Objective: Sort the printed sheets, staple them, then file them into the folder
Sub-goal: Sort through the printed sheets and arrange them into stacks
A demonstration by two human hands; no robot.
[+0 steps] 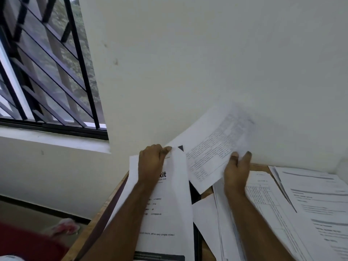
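Right now your left hand [150,162] has its grip closed on the top edge of the logo sheet [169,210], fingers curled over the fold, which pins that page at the near left of the desk [113,194]. Your right hand [236,173] pinches the lower corner of a densely printed sheet [212,149] and holds it lifted and tilted toward the wall, probably so you can read it and decide which pile it joins. Beside your right forearm lie the sorted piles [278,210]: overlapping table-printed pages, then headed pages farther right. Sorting looks unfinished; no stapler or folder is plainly visible, though a dark edge under the papers could be one. The wooden desk is pushed against a plain pale wall [207,63], with a barred window [47,72] to the far left and greenery beyond it.
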